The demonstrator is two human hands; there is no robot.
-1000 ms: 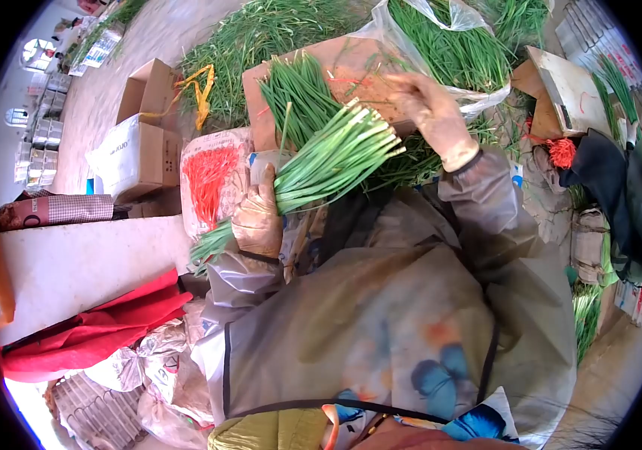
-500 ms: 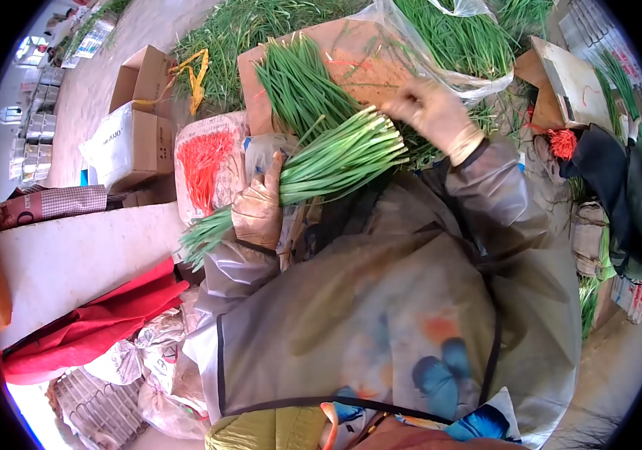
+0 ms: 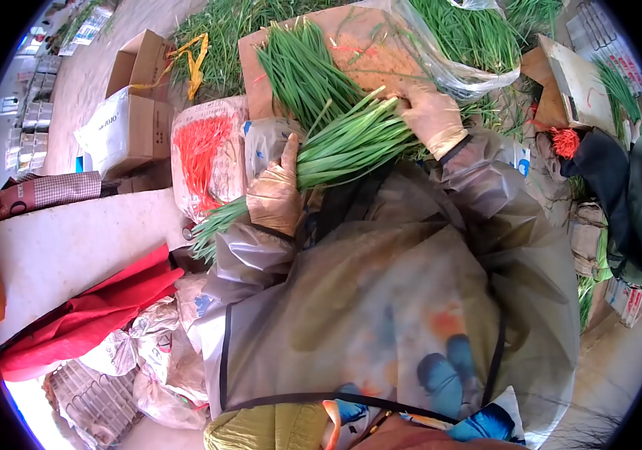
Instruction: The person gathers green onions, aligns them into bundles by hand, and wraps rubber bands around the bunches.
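Note:
A bunch of long green chives [image 3: 355,146] lies across the front of my body, with its leafy tips [image 3: 220,225] drooping past my left wrist. My left hand [image 3: 272,196], in a thin translucent glove, is closed round the bunch, one finger pointing up. At the pale cut ends on the right, my gloved right hand [image 3: 432,118] has its fingers curled over the stems, covering some of the ends. One stem stands out above the others. Just behind lies another pile of chives [image 3: 310,75] on a brown board [image 3: 370,56].
Red ties [image 3: 205,154] lie on a pale packed sack [image 3: 186,184] to the left. Beyond stands an open cardboard box [image 3: 152,135] with a yellow strap [image 3: 199,71]. A clear plastic bag [image 3: 478,88] of greens sits at the back right. A white panel [image 3: 88,247] extends left.
My right hand has come down from above the cut ends onto them. My left hand and the bunch have shifted slightly right and up in view.

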